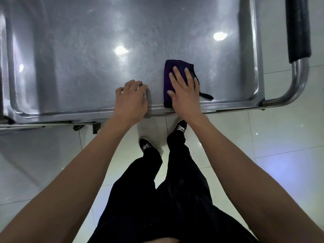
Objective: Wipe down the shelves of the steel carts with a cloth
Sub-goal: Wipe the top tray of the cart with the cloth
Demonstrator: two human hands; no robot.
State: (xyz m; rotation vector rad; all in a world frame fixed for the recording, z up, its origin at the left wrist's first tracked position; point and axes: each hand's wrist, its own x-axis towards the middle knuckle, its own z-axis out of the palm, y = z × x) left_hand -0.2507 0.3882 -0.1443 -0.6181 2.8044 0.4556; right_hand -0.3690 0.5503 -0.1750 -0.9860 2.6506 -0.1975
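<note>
Purple cloth [171, 79], folded, lies flat on the steel cart's top shelf [87, 50], at its near raised rim. Right hand [185, 92] presses it, fingers [177, 75] straight and spread. Left hand [131, 99] rests on the rim just beside, fingers curled, holding nothing. Black-padded cart handle [298, 28] at right; tiled floor [263, 137] below.

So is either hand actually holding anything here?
Neither grips anything. The right hand presses flat on the purple cloth; the left hand rests on the cart shelf.
</note>
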